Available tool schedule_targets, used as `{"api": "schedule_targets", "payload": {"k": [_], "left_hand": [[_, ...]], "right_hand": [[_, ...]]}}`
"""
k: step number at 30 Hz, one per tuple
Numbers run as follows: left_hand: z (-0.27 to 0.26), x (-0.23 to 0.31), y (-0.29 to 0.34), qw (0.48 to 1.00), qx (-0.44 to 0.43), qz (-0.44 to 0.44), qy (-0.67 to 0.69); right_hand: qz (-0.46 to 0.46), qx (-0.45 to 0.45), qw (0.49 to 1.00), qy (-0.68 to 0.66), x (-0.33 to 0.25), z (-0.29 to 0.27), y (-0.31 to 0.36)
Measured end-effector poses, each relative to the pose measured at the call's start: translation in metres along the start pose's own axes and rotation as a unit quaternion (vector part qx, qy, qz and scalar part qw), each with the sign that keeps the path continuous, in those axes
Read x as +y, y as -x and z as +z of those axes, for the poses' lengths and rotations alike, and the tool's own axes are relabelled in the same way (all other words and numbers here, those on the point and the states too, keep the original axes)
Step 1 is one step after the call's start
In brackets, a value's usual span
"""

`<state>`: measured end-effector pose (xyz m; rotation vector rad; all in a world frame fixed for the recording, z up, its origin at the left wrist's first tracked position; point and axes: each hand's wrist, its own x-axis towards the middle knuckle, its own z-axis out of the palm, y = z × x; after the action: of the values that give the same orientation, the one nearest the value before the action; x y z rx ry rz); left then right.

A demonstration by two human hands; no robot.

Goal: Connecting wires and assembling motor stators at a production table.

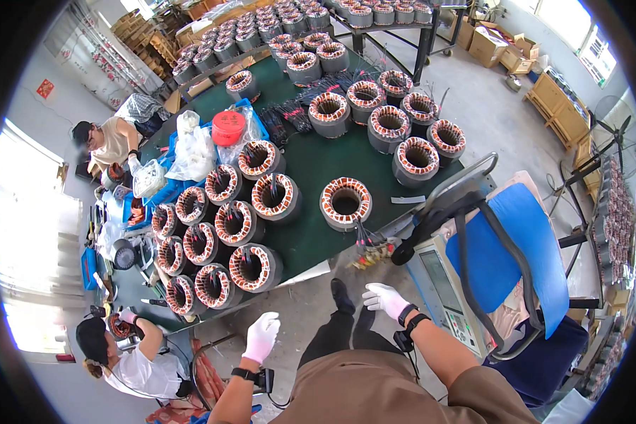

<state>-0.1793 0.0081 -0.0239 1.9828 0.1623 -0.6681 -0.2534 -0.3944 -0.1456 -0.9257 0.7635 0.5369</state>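
My left hand [262, 337], in a white and pink glove, hangs in the air short of the green-topped table [300, 240]. It holds nothing and its fingers are stretched out. My right hand [385, 299], gloved alike, is also apart from everything, with fingers extended toward the left. Ahead of both hands, a lone motor stator [345, 225] with white-laced copper windings stands upright near the table's edge. Its bundle of lead wires [372, 253] with coloured ends droops over that edge. Several more stators [255, 268] stand grouped to its left, the closest ones beyond my left hand.
A test instrument [445, 290] on a trolley stands right of my right hand, with a blue board [519, 254] above. Further stators [415, 161] and dark wire bundles [290, 116] occupy the table's far side. Two people [145, 367] work along the left, each handling a stator.
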Motion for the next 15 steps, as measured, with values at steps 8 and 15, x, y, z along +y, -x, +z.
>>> {"api": "schedule_targets", "payload": {"k": [8,15], "left_hand": [[-0.034,-0.119,0.06,0.999,0.027,-0.028,-0.032],[-0.064,-0.222,0.086,0.992,0.003,-0.12,0.032]], "right_hand": [[-0.008,0.174,0.728,0.663,0.048,-0.071,0.074],[0.056,0.205,0.544,0.812,0.11,-0.129,0.123]]}}
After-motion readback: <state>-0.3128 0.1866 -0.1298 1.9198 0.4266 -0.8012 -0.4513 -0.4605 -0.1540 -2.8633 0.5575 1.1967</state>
